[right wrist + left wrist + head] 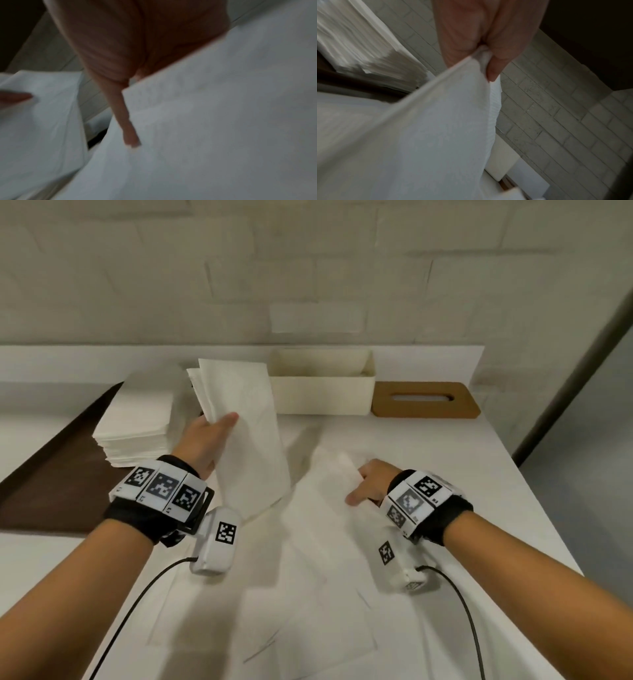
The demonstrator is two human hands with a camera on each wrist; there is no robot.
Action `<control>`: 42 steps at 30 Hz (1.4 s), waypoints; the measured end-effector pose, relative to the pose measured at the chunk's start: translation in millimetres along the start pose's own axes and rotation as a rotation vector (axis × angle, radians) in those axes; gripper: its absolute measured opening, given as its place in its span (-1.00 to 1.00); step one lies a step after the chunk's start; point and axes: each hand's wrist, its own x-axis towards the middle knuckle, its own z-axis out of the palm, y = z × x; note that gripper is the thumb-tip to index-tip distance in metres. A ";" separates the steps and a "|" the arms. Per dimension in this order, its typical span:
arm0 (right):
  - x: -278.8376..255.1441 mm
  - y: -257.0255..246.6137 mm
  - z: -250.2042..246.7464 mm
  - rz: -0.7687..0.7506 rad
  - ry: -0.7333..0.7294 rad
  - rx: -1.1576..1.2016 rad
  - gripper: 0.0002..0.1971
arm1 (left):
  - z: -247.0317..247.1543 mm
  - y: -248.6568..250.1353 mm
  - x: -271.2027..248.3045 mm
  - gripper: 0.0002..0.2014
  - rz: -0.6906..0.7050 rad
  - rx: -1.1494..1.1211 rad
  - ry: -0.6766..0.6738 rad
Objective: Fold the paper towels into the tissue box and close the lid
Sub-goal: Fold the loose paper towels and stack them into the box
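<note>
The left hand [205, 440] pinches a folded towel [246, 433] and holds it up above the table [479, 508], near the stack [137, 422]. The right hand [371, 484] grips the edge of a second towel [318, 508] that lies lower, on the table. The box [322, 395] stands open at the back edge. The brown lid [424, 400] lies just right of it.
</note>
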 end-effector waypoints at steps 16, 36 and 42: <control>-35.6 -40.6 -65.4 -0.314 0.173 0.897 -0.84 | 63.6 2.8 16.0 -0.66 -0.079 -0.092 -0.621; -4.3 -51.1 -53.0 -0.192 0.365 0.650 -0.56 | 44.4 -10.4 42.0 -0.63 -0.140 -0.176 -0.426; -13.0 -48.1 -78.1 -0.325 0.519 0.680 -0.49 | 15.7 -2.4 60.6 -0.59 -0.094 -0.091 -0.219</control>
